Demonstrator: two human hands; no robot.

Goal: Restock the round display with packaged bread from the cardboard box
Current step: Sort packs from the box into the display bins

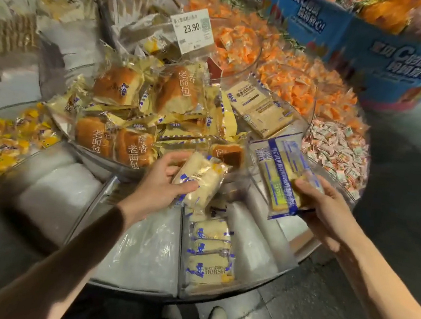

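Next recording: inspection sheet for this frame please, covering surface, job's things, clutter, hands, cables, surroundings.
Surface: round display, split by clear dividers.
Job's things: brown bread packs heaped at centre; pale packs lined in a narrow near compartment; cardboard box not seen.
Clutter: price tag reading 23.90; orange sweets and pink-white sweets in compartments to the right.
Hands: left hand grips a pale bread pack; right hand holds a blue-striped pack.
Cables: nothing seen.
Surroundings: blue promotional bin behind the display; dark floor.

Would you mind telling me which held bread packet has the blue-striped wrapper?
The flat packet in the right hand; the left hand grips a plump pale roll instead.
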